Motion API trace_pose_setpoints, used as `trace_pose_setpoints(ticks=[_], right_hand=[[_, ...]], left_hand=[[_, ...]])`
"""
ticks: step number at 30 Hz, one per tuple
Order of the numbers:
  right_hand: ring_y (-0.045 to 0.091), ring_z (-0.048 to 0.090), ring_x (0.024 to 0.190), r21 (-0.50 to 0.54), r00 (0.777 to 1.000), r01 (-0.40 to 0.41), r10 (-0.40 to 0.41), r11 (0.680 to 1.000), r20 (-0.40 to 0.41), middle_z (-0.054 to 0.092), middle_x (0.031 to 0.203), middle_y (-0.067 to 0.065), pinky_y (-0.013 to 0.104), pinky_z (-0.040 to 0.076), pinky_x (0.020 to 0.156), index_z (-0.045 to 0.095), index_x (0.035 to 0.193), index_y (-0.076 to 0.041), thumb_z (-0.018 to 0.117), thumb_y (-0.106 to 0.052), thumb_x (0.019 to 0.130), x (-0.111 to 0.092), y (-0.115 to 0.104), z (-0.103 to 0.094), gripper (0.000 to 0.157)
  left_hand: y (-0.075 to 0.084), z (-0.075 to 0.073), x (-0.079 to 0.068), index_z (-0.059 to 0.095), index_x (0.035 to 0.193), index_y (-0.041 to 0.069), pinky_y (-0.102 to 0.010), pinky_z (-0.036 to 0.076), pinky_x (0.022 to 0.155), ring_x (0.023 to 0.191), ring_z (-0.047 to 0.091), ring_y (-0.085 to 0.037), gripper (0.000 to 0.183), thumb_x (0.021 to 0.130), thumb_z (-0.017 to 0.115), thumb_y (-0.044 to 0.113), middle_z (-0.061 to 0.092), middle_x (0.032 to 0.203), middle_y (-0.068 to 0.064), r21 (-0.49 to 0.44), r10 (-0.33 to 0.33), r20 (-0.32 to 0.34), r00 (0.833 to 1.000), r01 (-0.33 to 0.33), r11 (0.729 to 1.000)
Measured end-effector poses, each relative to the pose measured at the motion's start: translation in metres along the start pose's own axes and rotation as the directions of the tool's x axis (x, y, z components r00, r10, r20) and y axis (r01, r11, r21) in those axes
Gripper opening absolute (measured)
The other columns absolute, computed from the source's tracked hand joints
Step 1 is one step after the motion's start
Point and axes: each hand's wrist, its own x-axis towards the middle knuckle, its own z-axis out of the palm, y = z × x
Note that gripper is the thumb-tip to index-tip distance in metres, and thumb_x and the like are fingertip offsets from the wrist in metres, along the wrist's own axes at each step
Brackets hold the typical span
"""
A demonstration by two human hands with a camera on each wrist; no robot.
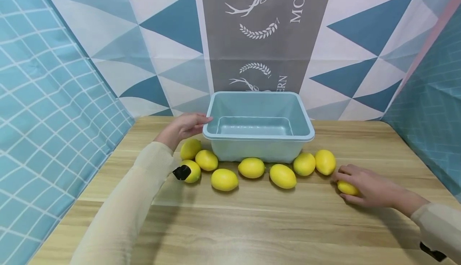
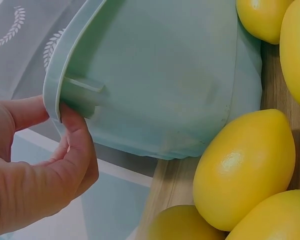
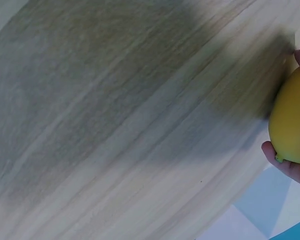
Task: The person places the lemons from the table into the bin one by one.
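A pale blue-green plastic bin (image 1: 257, 149) stands at the back of the table, its inside bare. My left hand (image 1: 187, 125) pinches the bin's left rim between thumb and fingers, as the left wrist view shows with the rim (image 2: 54, 85) between them. At the right, my right hand (image 1: 365, 185) grips a yellow lemon (image 1: 347, 188) low over the table, fingers curled round it. The right wrist view shows that lemon (image 3: 292, 120) with fingertips at both its ends. Several more lemons lie along the bin's front, among them one (image 1: 282, 176) near the middle.
The wooden table (image 1: 245, 225) reaches to a patterned cloth backdrop (image 1: 173, 29). Blue cloth walls (image 1: 39, 109) flank it on both sides. A cluster of lemons (image 1: 207, 160) sits beneath my left forearm, and another lemon (image 1: 325, 162) lies just left of my right hand.
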Motion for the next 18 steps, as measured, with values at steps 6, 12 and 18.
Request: trace_pose_setpoints(ticks=[6, 12, 18], right_hand=[[-0.003, 0.042, 0.083, 0.001, 1.0, 0.025, -0.025, 1.0, -0.012, 0.051, 0.097, -0.016, 0.023, 0.047, 0.064, 0.061, 0.106, -0.027, 0.081, -0.026, 0.069, 0.001, 0.0, -0.001, 0.043], [0.001, 0.045, 0.086, -0.031, 0.996, 0.071, -0.072, 0.997, -0.044, 0.052, 0.098, -0.014, 0.029, 0.05, 0.067, 0.061, 0.103, -0.024, 0.083, -0.023, 0.061, 0.003, 0.001, -0.005, 0.047], [0.001, 0.047, 0.088, -0.02, 0.996, 0.057, -0.058, 0.998, -0.068, 0.055, 0.1, -0.015, 0.03, 0.052, 0.071, 0.063, 0.102, -0.026, 0.084, -0.022, 0.059, 0.007, -0.003, -0.011, 0.048]], left_hand=[[0.001, 0.002, 0.0, 0.035, 0.145, 0.002, -0.027, 0.047, 0.107, 0.115, 0.05, -0.018, 0.051, 0.099, 0.052, 0.017, 0.038, 0.144, -0.01, -0.033, -0.016, -0.013, 1.0, 0.016, 0.999], [0.003, 0.003, -0.003, 0.037, 0.143, 0.0, -0.033, 0.039, 0.115, 0.097, 0.055, -0.012, 0.049, 0.099, 0.051, 0.016, 0.045, 0.129, -0.007, -0.022, -0.018, -0.011, 1.0, 0.018, 1.0], [0.003, 0.001, -0.003, 0.043, 0.135, -0.001, -0.029, 0.045, 0.11, 0.093, 0.056, -0.01, 0.041, 0.098, 0.053, 0.016, 0.046, 0.123, -0.005, 0.005, -0.018, -0.018, 1.0, 0.018, 1.0]])
